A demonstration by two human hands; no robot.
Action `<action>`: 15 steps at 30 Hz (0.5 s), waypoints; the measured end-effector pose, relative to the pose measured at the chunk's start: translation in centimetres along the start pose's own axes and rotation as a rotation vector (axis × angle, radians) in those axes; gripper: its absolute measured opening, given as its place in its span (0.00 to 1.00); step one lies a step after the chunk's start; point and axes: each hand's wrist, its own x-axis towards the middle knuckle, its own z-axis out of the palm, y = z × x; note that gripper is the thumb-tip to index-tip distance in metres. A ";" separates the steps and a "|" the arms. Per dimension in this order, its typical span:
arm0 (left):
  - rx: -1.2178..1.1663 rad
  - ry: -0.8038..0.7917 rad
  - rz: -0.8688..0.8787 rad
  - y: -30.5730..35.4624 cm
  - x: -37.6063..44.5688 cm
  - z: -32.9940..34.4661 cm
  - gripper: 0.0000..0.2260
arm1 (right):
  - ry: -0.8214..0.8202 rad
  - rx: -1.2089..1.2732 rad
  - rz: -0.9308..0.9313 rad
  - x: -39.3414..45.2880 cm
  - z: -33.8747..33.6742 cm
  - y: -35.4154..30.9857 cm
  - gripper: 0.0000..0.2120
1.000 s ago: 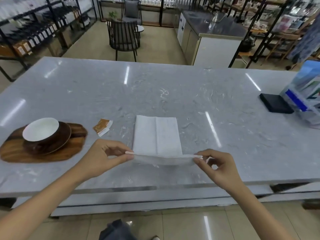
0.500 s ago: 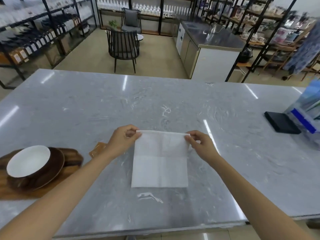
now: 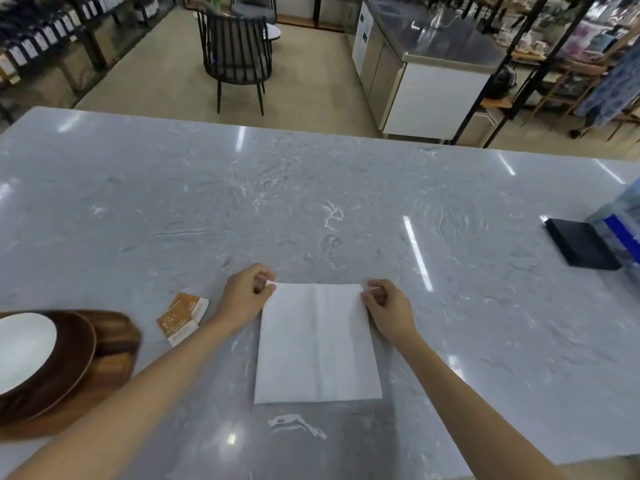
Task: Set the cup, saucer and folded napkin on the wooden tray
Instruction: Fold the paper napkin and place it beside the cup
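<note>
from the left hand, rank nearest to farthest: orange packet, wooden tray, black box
1. orange packet, just left of the left hand
2. wooden tray, farther left at the table's edge
3. black box, far right, beyond the right hand

Even, bright overhead lighting. Streak glare on the marble table (image 3: pixel 346 202) (elongated white reflections). Shadows faint. Wide-angle distortion bends frame edges; background shelving slightly soft.

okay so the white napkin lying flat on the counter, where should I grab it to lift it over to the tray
Judging by its pose, take the napkin by its two far corners, where the left hand and right hand already pinch it. It lies flat on the counter, so only edges offer grip. The wooden tray sits to the left.
</note>
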 end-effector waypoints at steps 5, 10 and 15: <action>0.245 0.174 0.336 0.2 -2.3 1.6 0.12 | 0.130 -0.335 -0.356 -3.8 2.7 -1.2 0.19; 0.700 -0.128 0.261 -0.4 -3.7 3.9 0.32 | -0.092 -0.659 -0.360 -3.4 4.8 -0.9 0.29; 0.800 -0.218 0.188 -1.9 -3.5 2.6 0.33 | -0.161 -0.677 -0.316 -2.7 3.7 0.3 0.30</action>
